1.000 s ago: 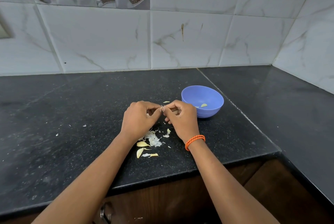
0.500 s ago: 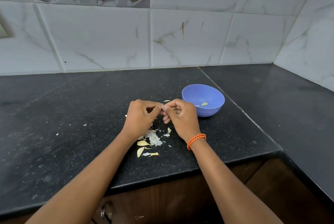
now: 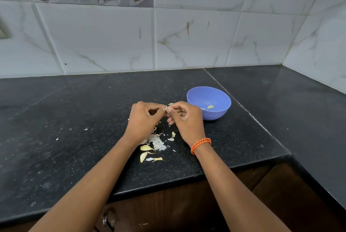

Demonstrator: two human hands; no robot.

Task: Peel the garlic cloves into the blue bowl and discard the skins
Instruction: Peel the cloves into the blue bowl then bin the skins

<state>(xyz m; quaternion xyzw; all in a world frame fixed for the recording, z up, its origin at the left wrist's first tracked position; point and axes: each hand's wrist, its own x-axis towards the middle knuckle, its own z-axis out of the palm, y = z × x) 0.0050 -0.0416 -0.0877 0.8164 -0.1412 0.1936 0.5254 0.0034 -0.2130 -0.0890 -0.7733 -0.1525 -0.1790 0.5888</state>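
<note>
My left hand (image 3: pixel 143 119) and my right hand (image 3: pixel 186 119) meet above the black counter and pinch one small garlic clove (image 3: pixel 166 108) between thumbs and fingertips; most of the clove is hidden. The blue bowl (image 3: pixel 221 112) stands just right of my right hand, with a peeled clove (image 3: pixel 210 107) lying inside it. Beneath my hands lies a heap of white garlic skins (image 3: pixel 158 142). Two yellowish garlic cloves (image 3: pixel 145 148) lie on the counter near my left wrist.
The black stone counter (image 3: pixel 74 138) runs to a front edge close to me and turns a corner on the right. White tiled walls stand behind and to the right. Tiny skin flecks (image 3: pixel 85 129) dot the left side. A cabinet handle (image 3: pixel 107 218) sits below the edge.
Both hands stay together on the clove, with only small finger movements. The camera view has shifted slightly.
</note>
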